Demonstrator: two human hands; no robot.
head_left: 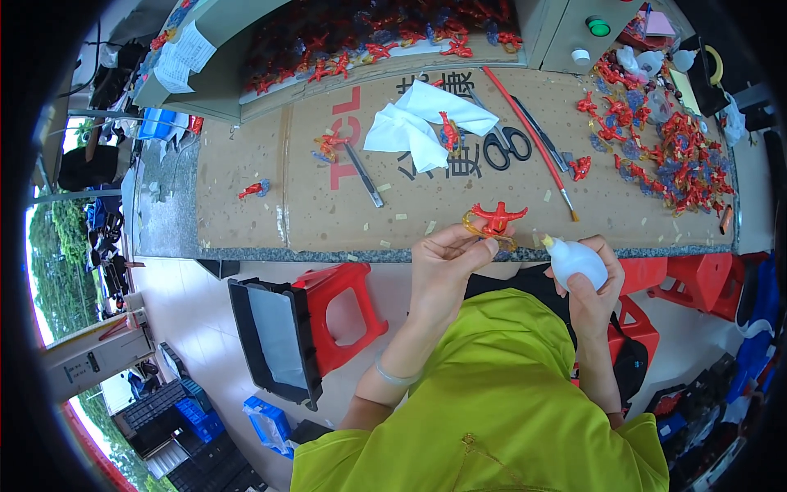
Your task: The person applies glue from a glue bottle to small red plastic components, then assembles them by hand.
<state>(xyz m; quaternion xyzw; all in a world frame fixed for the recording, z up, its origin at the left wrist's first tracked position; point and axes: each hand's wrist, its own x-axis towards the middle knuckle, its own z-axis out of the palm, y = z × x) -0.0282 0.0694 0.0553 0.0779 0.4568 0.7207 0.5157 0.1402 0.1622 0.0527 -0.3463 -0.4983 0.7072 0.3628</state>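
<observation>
My left hand (443, 267) pinches a small red figurine (498, 216) with a curved translucent yellow part, just above the table's front edge. In my right hand (592, 300) is a white squeeze bottle (576, 261), its yellowish tip pointing up and left toward the figurine without touching it. Beyond my hands, another red figurine (448, 131) lies on a crumpled white tissue (406, 135). Black-handled scissors (507, 149) sit partly under that tissue. A long red-handled paintbrush (533, 135) lies to their right, beside a slim dark tool (539, 131).
Flattened cardboard (316, 217) covers the table. A heap of red figurines (689, 160) fills its right side; more lie in the grey booth (385, 41) at the back. A thin metal-tipped tool (363, 175) rests left of centre. Red stools (344, 316) and a black tray (275, 340) stand below.
</observation>
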